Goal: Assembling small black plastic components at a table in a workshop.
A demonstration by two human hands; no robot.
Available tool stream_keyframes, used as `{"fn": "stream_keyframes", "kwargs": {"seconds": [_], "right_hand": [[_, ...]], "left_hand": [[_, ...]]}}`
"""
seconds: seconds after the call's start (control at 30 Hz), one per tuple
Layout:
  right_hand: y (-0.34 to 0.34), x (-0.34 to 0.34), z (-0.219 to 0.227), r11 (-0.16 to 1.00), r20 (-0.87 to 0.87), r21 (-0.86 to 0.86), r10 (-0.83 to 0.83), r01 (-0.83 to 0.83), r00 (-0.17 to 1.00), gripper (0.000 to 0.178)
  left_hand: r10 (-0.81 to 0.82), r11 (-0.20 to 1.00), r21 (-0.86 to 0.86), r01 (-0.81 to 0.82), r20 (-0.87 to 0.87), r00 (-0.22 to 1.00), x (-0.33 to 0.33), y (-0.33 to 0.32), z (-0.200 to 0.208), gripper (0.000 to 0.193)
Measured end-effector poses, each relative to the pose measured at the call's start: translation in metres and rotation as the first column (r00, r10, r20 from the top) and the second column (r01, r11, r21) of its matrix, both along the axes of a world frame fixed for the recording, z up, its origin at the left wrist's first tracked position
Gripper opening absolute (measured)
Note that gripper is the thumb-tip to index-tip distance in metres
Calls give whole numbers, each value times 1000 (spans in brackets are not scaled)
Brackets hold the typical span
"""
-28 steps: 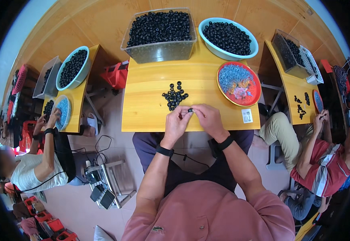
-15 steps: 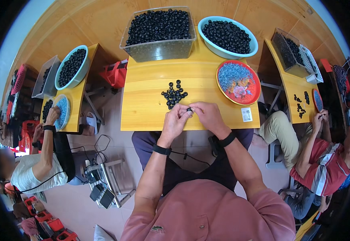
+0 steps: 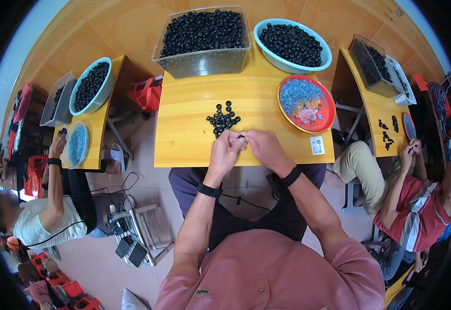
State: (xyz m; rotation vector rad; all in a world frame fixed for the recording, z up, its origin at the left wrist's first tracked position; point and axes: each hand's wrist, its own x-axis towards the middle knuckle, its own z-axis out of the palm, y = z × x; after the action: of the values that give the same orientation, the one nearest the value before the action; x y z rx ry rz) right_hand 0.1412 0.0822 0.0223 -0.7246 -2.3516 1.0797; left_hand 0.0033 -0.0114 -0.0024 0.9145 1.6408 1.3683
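Observation:
Close to the front edge of the yellow table, my left hand (image 3: pixel 225 151) pinches a small black round piece (image 3: pixel 241 138) between its fingertips. My right hand (image 3: pixel 263 148) meets it there, thumb and fingers pressed together against the piece; whatever else they hold is hidden. Just beyond my left hand lies a loose pile of black round pieces (image 3: pixel 221 122), some showing a hole in the middle. To the right, a red floral plate (image 3: pixel 322 120) carries a heap of tiny blue-grey pieces (image 3: pixel 300 94), too small to name.
A clear plastic bin (image 3: pixel 205 65) and a light-blue basin (image 3: pixel 287 66), both full of black pieces, stand at the table's back. A white label (image 3: pixel 317 145) is at the right front. Co-workers sit at side tables (image 3: pixel 99 124) left and right. A metal stool (image 3: pixel 145 232) stands on the floor.
My hands stay together, and less of the black piece shows between my fingers. The view has shifted slightly. The left co-worker's hand has moved from the plate toward the black pieces.

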Motion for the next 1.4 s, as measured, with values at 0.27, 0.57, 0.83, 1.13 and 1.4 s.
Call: {"fn": "stream_keyframes", "kwargs": {"seconds": [0.27, 0.57, 0.83, 1.13, 1.4], "right_hand": [[0, 7, -20, 985, -210, -129, -142, 117, 967, 18], [6, 1, -31, 907, -208, -398, -233, 136, 950, 12], [-11, 2, -42, 915, -267, -381, -248, 134, 931, 7], [-17, 2, -28, 894, -253, -429, -257, 130, 933, 9], [-13, 2, -26, 927, -221, -342, -238, 154, 946, 15]], "left_hand": [[-55, 993, 90, 71, -164, 985, 8, -8, 4, 20], [22, 989, 143, 41, -412, 911, 11, -4, 4, 27], [10, 990, 126, 66, -522, 853, 15, -9, 3, 29], [7, 986, 138, 92, -588, 809, 17, -11, 7, 24], [-36, 990, 73, 121, -699, 714, 10, -10, -12, 20]]}}
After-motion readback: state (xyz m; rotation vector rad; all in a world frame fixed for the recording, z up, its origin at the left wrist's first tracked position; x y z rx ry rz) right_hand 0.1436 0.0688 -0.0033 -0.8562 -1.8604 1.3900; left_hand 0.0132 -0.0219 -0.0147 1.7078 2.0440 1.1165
